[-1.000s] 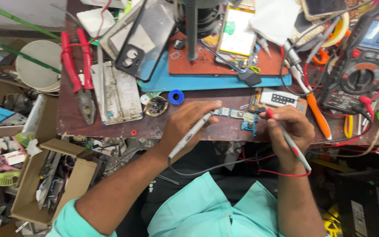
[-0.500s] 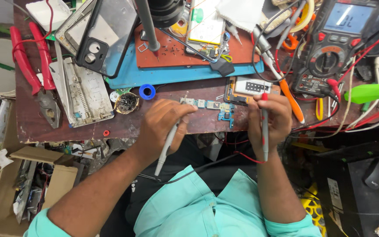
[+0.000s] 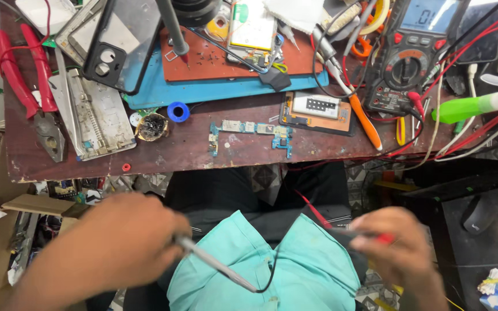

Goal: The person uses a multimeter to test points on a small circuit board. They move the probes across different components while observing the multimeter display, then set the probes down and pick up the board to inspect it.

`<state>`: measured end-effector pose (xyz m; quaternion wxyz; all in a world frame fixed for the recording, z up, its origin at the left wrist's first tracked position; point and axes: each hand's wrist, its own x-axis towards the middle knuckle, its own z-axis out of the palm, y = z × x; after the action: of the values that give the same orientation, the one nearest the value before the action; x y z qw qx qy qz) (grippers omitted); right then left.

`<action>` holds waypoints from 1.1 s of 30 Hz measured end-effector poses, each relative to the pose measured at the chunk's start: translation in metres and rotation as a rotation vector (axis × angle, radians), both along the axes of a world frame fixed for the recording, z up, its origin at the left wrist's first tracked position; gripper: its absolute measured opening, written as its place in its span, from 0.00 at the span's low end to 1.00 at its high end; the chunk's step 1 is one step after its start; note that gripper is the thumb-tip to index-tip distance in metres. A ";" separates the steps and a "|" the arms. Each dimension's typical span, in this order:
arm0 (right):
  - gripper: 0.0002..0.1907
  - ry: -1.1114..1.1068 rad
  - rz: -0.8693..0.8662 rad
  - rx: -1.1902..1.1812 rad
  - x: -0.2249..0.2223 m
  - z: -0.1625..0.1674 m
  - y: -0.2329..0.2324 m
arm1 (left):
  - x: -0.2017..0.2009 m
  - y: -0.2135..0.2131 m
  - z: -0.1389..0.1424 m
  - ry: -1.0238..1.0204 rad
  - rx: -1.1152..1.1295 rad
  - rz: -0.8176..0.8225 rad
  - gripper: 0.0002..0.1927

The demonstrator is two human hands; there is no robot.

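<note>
My left hand (image 3: 125, 242) pinches a slim grey probe (image 3: 217, 266) and my right hand (image 3: 402, 250) grips a red-tipped probe (image 3: 370, 236), both held over my lap. The narrow green circuit board (image 3: 252, 133) lies bare on the brown wooden bench (image 3: 203, 152), near its front edge, well apart from both tips.

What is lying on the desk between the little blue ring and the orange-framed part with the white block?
In the head view, a small circuit board lies between the blue ring and the orange-framed part, on the brown desk.
</note>
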<state>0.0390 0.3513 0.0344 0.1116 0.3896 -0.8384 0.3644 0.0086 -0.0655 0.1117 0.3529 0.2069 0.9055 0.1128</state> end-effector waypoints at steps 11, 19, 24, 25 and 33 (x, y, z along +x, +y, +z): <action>0.08 -0.402 0.323 -0.104 0.047 -0.065 -0.065 | 0.034 0.033 -0.039 -0.221 0.167 -0.062 0.17; 0.09 -0.969 0.897 -0.063 -0.018 -0.009 0.030 | 0.088 0.085 -0.108 0.069 0.523 -0.052 0.14; 0.16 -0.490 -0.179 0.182 -0.023 -0.021 0.047 | 0.106 0.108 -0.122 0.316 0.514 -0.185 0.14; 0.19 -0.538 -0.068 0.252 -0.021 -0.025 0.041 | 0.109 0.113 -0.123 0.351 0.495 -0.169 0.14; 0.32 -0.609 0.384 0.205 0.014 -0.025 -0.011 | 0.109 0.166 -0.112 0.195 0.381 -0.094 0.06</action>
<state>0.0527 0.3406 0.0089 -0.2529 0.4226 -0.7771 0.3920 0.1174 0.1005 -0.0007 0.2231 0.3217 0.8870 0.2447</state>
